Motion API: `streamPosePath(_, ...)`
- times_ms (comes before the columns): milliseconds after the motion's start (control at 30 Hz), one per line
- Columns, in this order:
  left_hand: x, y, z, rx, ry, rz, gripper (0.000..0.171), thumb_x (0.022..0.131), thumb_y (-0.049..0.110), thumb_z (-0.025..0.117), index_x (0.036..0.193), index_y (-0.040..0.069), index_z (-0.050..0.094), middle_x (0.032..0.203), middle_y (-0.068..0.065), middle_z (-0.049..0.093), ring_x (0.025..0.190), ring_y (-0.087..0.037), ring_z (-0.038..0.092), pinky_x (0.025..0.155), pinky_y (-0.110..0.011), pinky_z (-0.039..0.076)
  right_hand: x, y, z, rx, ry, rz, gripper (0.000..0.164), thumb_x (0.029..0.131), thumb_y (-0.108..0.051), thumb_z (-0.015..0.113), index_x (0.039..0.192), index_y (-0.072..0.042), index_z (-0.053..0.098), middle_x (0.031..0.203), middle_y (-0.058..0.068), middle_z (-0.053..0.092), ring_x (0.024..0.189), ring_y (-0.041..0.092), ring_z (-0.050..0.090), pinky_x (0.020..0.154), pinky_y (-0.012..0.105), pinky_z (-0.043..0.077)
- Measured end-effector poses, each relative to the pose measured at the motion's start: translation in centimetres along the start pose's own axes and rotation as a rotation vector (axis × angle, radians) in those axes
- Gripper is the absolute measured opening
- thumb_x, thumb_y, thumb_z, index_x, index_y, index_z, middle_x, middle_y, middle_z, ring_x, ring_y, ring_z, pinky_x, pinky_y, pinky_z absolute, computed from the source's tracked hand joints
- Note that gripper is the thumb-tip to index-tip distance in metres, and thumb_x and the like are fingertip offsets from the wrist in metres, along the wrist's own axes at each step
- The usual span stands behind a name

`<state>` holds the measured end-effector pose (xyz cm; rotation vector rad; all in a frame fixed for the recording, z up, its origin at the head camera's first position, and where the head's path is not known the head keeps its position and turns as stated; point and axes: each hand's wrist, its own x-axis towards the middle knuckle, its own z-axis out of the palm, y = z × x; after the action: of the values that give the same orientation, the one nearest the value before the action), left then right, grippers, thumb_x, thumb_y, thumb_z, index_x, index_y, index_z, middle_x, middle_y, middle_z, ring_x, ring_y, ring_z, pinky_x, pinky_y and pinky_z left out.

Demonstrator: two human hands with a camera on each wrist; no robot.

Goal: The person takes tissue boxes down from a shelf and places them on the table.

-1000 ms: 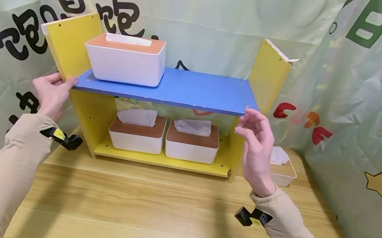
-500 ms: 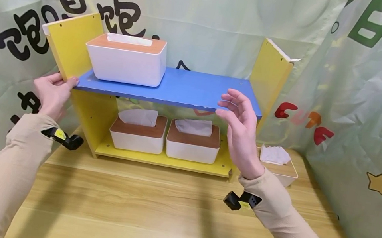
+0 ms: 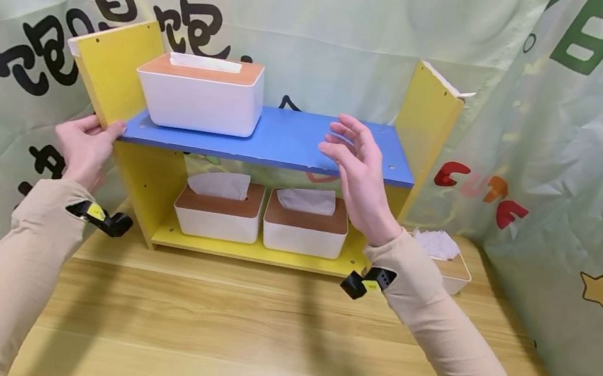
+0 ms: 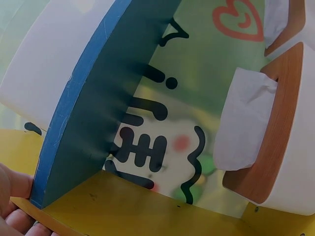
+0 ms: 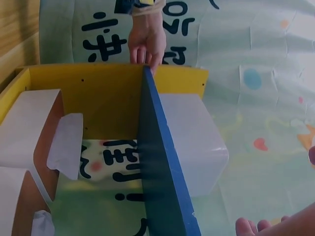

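Note:
My left hand grips the left side of a small yellow and blue shelf unit. Its thumb lies at the end of the blue shelf board, and the other fingers go round the yellow side panel. My right hand, fingers loosely bent and holding nothing, is raised in front of the blue board's right half. On that board, at the left, stands a white tissue box with a wooden lid. Two more tissue boxes sit side by side on the yellow bottom board.
A further tissue box stands on the wooden table to the right of the unit, partly behind my right forearm. A printed curtain hangs behind and on both sides.
My right hand has moved left and up from the blue board's right end to in front of its right half. My left hand keeps its hold on the unit's left side.

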<state>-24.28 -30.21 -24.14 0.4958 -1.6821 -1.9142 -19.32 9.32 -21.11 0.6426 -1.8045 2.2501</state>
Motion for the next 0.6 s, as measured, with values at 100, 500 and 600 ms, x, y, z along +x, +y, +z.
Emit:
streamPosePath(100,0.1,0.0,0.0,-0.022,-0.006,-0.006,0.051,0.085,0.002,0.076,0.133,0.001,0.062,0.059,0.018,0.067,0.066,0.004,0.065,0.063,-0.007,0.051,1.0,0.1,0.3,-0.011,-0.011,0.014,0.054,0.096,-0.005,0.055,0.148,-0.003,0.038,0.128,0.002,0.05,0.116,0.018,0.055,0.116,0.038,0.041)
streamPosePath(500,-0.1,0.0,0.0,-0.011,-0.006,-0.008,0.051,0.085,0.003,0.076,0.134,0.0,0.062,0.061,0.018,0.068,0.065,0.004,0.065,0.062,-0.007,0.05,4.4,0.6,1.7,-0.013,-0.023,0.059,0.058,0.095,-0.01,0.061,0.149,-0.006,0.038,0.131,0.007,0.048,0.122,0.027,0.057,0.117,0.042,0.041)
streamPosePath(600,-0.1,0.0,0.0,-0.02,-0.005,-0.013,0.052,0.085,0.002,0.076,0.134,0.0,0.061,0.064,0.017,0.07,0.065,0.004,0.065,0.062,-0.007,0.051,5.2,0.8,2.2,-0.011,-0.031,0.074,0.06,0.095,-0.012,0.062,0.149,-0.006,0.038,0.132,0.008,0.047,0.122,0.024,0.057,0.116,0.039,0.042)
